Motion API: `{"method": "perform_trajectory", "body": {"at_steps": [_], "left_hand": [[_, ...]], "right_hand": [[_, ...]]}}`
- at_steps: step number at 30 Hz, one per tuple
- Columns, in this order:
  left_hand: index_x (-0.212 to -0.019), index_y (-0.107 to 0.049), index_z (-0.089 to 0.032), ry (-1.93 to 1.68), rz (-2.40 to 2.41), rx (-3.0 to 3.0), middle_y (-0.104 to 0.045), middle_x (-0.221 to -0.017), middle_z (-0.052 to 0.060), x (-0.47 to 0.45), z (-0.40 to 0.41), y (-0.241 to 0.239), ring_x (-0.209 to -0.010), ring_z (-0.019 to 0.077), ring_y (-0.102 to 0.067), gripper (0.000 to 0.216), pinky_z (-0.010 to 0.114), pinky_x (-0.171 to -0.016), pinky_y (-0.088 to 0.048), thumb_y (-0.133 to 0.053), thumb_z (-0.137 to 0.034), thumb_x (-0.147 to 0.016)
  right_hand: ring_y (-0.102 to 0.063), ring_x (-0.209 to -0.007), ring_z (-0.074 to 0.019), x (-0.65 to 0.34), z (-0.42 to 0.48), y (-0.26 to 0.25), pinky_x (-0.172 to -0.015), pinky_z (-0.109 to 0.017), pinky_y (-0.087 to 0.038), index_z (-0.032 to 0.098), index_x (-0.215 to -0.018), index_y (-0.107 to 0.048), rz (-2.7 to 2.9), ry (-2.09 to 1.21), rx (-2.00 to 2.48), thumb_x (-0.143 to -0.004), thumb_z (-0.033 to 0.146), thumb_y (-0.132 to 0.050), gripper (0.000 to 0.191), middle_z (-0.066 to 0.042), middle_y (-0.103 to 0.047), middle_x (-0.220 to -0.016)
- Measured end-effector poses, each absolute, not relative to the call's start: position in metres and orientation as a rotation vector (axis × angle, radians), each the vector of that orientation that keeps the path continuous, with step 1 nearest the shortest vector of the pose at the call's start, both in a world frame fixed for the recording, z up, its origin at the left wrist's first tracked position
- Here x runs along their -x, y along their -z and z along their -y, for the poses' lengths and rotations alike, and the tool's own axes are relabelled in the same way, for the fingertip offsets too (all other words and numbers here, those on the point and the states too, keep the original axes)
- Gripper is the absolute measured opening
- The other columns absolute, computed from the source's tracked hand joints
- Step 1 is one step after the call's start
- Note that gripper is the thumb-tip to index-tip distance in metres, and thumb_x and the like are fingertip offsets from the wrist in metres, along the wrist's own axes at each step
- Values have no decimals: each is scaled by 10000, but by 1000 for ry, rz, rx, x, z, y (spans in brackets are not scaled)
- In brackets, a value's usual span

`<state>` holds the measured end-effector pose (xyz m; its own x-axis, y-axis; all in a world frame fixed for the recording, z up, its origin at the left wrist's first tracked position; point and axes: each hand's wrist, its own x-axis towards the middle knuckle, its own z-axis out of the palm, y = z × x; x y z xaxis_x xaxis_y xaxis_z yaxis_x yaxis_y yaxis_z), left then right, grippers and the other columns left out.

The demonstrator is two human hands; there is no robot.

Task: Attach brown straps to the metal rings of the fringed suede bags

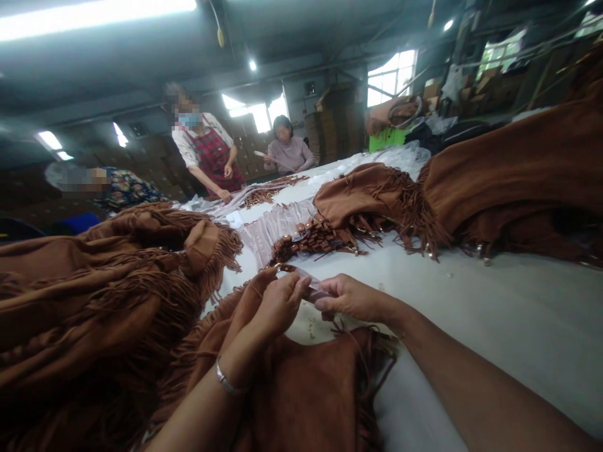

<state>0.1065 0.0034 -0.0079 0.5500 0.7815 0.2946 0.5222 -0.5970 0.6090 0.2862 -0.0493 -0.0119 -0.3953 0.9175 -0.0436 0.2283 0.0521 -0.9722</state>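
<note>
A brown strap [311,292], partly covered in pale clear plastic, runs between my two hands. My left hand [281,302] is closed on it near a gold-coloured ring [285,268], with a silver bracelet on the wrist. From the other side my right hand [347,297] pinches the strap between thumb and fingers. Below them lies a brown suede-like fringed piece [311,389], whose gathered upper left part passes beside my left hand. Just beyond is a row of plastic-wrapped straps [277,229] with brown ends and metal fittings [311,242].
Fringed brown pieces are heaped at the left [94,276] and right [513,163] of the white table [452,314]. Another brown piece [362,191] lies beyond my right hand. Across the table are several people, one in a checked apron [219,154]. Plastic bags [405,154] lie near a green container [389,139].
</note>
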Motion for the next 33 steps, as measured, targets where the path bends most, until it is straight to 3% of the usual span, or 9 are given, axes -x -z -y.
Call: {"method": "perform_trajectory", "body": {"at_steps": [3, 7, 10, 13, 16, 18, 23, 30, 33], "left_hand": [[-643, -451, -170, -810, -1201, -2344, -454, -595, -12, -104, -5, 3, -549, 112, -411, 368, 216, -506, -304, -387, -437, -889], [-659, -488, -159, -802, -1198, -2264, -479, -585, -16, -108, -2, -4, -509, 95, -417, 372, 194, -465, -300, -455, -480, -843], [-667, -492, -152, -684, -1073, -2076, -464, -525, -29, -120, 4, -11, -422, 81, -398, 369, 185, -407, -298, -477, -487, -820], [-717, -505, -150, -637, -1175, -2091, -467, -509, -31, -132, 15, -25, -402, 99, -432, 332, 194, -390, -317, -502, -469, -810], [-968, -516, -157, -786, -1304, -2453, -598, -726, 13, -143, 38, -41, -570, 142, -548, 305, 232, -509, -407, -553, -409, -799], [-997, -515, -171, -737, -1082, -2755, -615, -817, 32, -153, 60, -45, -681, 160, -566, 259, 263, -608, -435, -525, -367, -828], [-852, -564, -143, 62, -366, -2987, -584, -845, 89, -188, 94, -19, -833, 224, -534, 153, 360, -781, -418, -441, -231, -838], [-775, -544, -152, 304, -649, -2580, -519, -664, 6, -193, 48, 6, -585, 126, -455, 94, 246, -571, -376, -541, -224, -715], [-989, -502, -167, 219, -707, -2420, -532, -724, -2, -173, 35, -6, -595, 109, -481, 222, 207, -537, -383, -465, -292, -810]], "right_hand": [[-568, -740, -171, -297, 49, 6, -705, -280, -430, 117, -838, -619, 1868, -1088, 1264, -757, 198, -554, 132, -29, -615, -777], [-502, -1096, -191, -288, 53, 1, -916, -303, -398, 133, -1255, -449, 1742, -997, 1024, -787, 192, -582, 490, -103, -522, -1223], [-585, -769, -123, -277, 54, 3, -667, -219, -476, 105, -1059, -530, 1686, -1132, 918, -826, 123, -503, 235, -44, -607, -863], [-486, -489, -79, -281, 52, 4, -450, -168, -415, 108, -821, -540, 1654, -1230, 984, -870, 117, -441, 111, 31, -494, -579], [-488, -446, -75, -296, 47, 6, -413, -161, -422, 109, -782, -534, 1538, -1202, 1083, -867, 114, -475, 103, 35, -501, -551], [-468, -401, -66, -306, 43, 9, -365, -141, -384, 114, -789, -532, 1423, -1121, 1161, -870, 110, -477, 98, 50, -484, -515], [-446, -330, -65, -315, 36, 20, -292, -133, -320, 142, -841, -527, 1265, -998, 1208, -904, 161, -444, 106, 75, -468, -467], [-382, -260, -68, -322, 28, 31, -271, -149, -286, 148, -731, -495, 1092, -937, 1244, -904, 222, -447, 195, 76, -431, -374], [-394, -274, -73, -325, 29, 26, -275, -154, -279, 149, -773, -497, 1073, -947, 1184, -901, 244, -449, 167, 74, -441, -385]]}}
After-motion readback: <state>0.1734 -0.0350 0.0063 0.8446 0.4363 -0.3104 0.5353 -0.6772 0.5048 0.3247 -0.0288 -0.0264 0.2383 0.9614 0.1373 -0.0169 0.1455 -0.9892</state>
